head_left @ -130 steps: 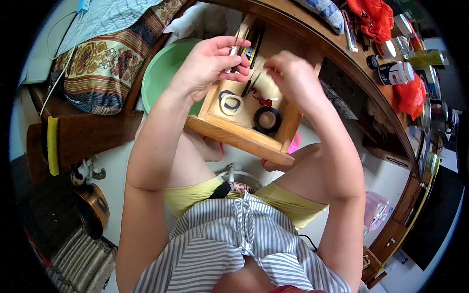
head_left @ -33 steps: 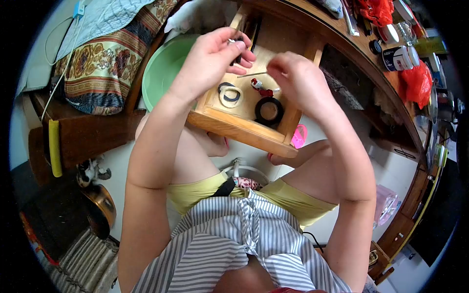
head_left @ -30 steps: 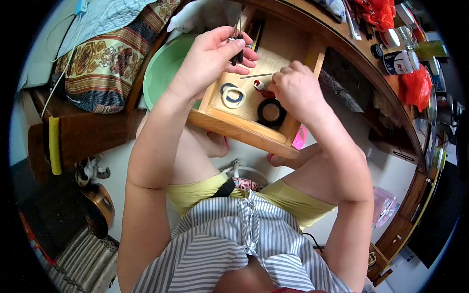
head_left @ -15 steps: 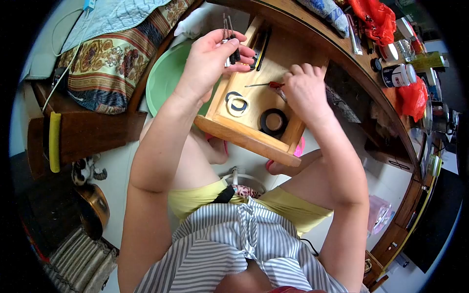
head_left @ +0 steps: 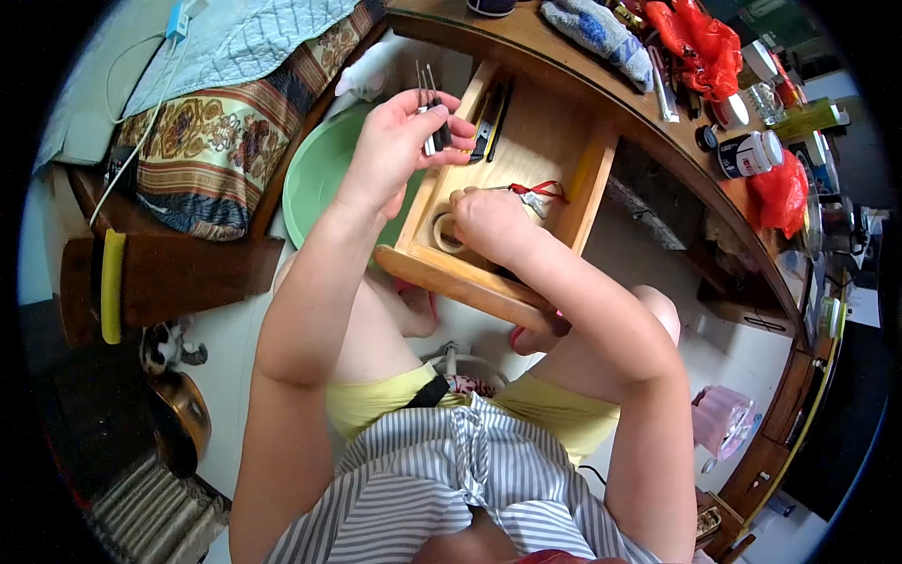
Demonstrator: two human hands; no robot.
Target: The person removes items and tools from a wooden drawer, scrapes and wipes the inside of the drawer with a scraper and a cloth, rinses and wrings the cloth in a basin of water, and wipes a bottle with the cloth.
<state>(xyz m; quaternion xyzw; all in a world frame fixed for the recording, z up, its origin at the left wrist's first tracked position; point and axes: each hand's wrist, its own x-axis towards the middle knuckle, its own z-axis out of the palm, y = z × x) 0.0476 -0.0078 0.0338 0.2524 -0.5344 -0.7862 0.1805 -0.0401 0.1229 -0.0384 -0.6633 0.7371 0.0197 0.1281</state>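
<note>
My left hand (head_left: 404, 132) is closed on small screwdrivers (head_left: 433, 127) with dark and white handles, their thin metal shafts pointing up. It hovers over the left side of a wooden drawer (head_left: 470, 282). Inside the drawer is my right hand (head_left: 493, 224), its fingers curled down beside a cream tape roll (head_left: 445, 235); whatever they hold is hidden. Just behind that hand lie a red-handled item (head_left: 540, 190) with a thin shaft and something silvery. A yellow-and-black utility knife (head_left: 486, 132) rests along the drawer's left wall.
A green basin (head_left: 315, 174) stands left of the drawer. The desk (head_left: 700, 169) curves round the right, carrying a red plastic bag (head_left: 705, 56), a white-lidded bottle (head_left: 747, 155) and a folded towel (head_left: 601, 38). A cat (head_left: 164, 348) is on the floor at left.
My right hand has moved left and toward me across the drawer, from the red-handled item to the cream tape roll, covering the black tape roll. My left hand still holds the screwdrivers, slightly lower.
</note>
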